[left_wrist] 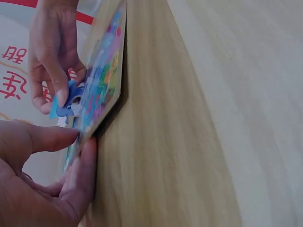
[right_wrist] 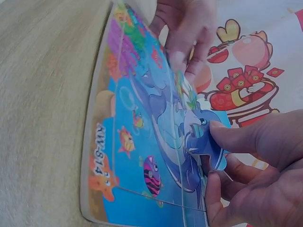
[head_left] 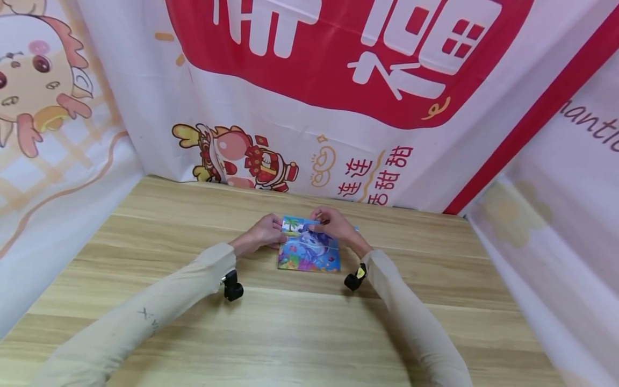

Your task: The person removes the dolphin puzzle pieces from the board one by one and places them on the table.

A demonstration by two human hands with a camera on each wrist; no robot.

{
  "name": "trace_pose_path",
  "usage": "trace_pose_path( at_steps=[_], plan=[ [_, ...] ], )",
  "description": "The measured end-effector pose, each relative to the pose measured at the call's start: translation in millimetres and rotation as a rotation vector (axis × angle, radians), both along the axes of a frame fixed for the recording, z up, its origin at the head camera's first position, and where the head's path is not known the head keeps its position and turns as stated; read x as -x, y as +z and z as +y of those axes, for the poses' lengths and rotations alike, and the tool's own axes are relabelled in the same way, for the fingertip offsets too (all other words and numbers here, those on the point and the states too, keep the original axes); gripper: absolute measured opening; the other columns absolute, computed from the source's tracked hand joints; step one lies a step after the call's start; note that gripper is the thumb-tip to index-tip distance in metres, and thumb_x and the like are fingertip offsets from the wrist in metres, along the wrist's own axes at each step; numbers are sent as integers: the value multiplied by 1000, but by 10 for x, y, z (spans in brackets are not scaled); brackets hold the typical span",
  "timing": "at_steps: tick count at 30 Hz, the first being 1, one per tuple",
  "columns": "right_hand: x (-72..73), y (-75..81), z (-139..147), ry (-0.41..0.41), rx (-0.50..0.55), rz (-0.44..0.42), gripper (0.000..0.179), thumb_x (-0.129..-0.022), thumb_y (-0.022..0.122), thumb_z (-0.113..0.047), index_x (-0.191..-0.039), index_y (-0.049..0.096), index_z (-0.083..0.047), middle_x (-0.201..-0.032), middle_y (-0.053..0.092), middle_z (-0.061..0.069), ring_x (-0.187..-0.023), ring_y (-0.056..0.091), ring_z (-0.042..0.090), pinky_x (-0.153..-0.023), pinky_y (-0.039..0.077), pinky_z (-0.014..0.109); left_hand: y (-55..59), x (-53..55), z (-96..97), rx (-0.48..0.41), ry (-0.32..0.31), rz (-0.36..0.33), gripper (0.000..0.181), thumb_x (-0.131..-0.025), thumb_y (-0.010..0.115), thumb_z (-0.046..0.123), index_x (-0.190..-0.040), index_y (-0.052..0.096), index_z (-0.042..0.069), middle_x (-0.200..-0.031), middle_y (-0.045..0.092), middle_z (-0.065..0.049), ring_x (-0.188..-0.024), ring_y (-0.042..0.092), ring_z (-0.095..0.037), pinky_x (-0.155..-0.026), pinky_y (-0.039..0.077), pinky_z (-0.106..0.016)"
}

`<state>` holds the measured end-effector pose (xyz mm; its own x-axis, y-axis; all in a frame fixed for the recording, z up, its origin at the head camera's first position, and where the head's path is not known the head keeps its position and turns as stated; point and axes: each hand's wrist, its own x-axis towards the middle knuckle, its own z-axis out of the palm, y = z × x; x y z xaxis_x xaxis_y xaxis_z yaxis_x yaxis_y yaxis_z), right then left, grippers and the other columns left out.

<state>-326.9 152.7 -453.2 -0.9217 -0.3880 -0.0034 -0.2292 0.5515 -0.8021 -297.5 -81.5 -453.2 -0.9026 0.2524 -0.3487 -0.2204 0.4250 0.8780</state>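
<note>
A colourful jigsaw puzzle board [head_left: 309,255] with a dolphin and sea-life picture sits before me, its far edge lifted off the table in the wrist views. My left hand [head_left: 263,232] grips the board's left edge, thumb on the picture side and fingers behind. At the upper right of the board is my right hand [head_left: 337,227], pinching a blue puzzle piece [right_wrist: 204,137] between thumb and fingers. The piece shows a dolphin's eye and part of its head. It overlaps the board's upper part, and in the left wrist view the piece [left_wrist: 67,109] stands tilted out from the picture.
The wooden table [head_left: 290,333] spreads around the board. A white cloth with red print [head_left: 309,64] hangs behind the table's back edge, and more printed cloth [head_left: 556,226] borders the right side. Small black cameras [head_left: 233,287] are strapped at both wrists.
</note>
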Motion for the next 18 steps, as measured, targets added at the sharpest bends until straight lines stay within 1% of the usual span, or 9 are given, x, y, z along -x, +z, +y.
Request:
trace_pose_path(
  at_steps=[1,2,4,6,8,11,12,14,18],
  plan=[
    [3,-3,0,4,-1,8,15,-97,73,-4,-109,66,1,-115,69,16,-100,64,25,-87,52,29,6,-1,20,6,-6,3,39,-94,72,5,-128,54,-6,-111,64,-19,-79,61,-17,-62,55,-19],
    [7,-8,1,8,1,12,15,-97,73,-3,-109,66,2,-116,69,17,-101,64,25,-88,52,29,15,-5,43,32,-3,6,42,-94,74,9,-128,53,-5,-109,63,-17,-80,60,-17,-63,53,-20],
    [11,-13,6,14,2,22,14,-97,73,-3,-109,66,2,-116,69,17,-101,64,26,-87,52,29,36,-14,104,80,1,24,52,-92,78,18,-130,52,-7,-110,63,-18,-84,58,-20,-70,53,-25],
    [12,-11,16,20,0,31,15,-97,73,-2,-109,66,2,-115,69,18,-102,64,27,-87,52,29,58,-26,179,176,9,69,67,-90,81,28,-135,49,-9,-116,62,-22,-94,59,-26,-81,56,-33],
    [13,-10,25,28,0,38,15,-97,73,-2,-109,66,2,-114,69,18,-102,63,27,-87,52,29,77,-38,242,299,26,110,80,-89,82,38,-140,40,-7,-123,55,-22,-105,58,-31,-94,56,-43],
    [13,0,33,35,2,50,14,-96,73,-1,-108,65,2,-110,69,18,-100,62,26,-85,51,28,95,-36,305,417,33,172,87,-87,82,43,-142,40,-10,-130,55,-27,-112,60,-38,-100,56,-52],
    [18,-1,36,36,9,54,14,-96,73,-1,-107,65,2,-109,69,17,-98,62,25,-85,51,27,105,-34,313,436,35,187,87,-87,82,44,-142,40,-10,-130,55,-28,-112,60,-39,-100,56,-53],
    [20,0,35,37,34,51,13,-97,73,-1,-107,65,3,-107,69,17,-96,62,23,-84,51,26,122,-26,311,425,39,194,87,-86,84,43,-141,41,-9,-129,55,-28,-111,59,-38,-98,57,-52],
    [-8,7,48,-9,123,-19,15,-98,71,-3,-112,67,2,-106,69,14,-93,61,19,-82,53,25,113,-18,264,388,25,173,89,-84,86,43,-140,41,-9,-129,55,-27,-110,58,-35,-97,56,-48]
  ],
)
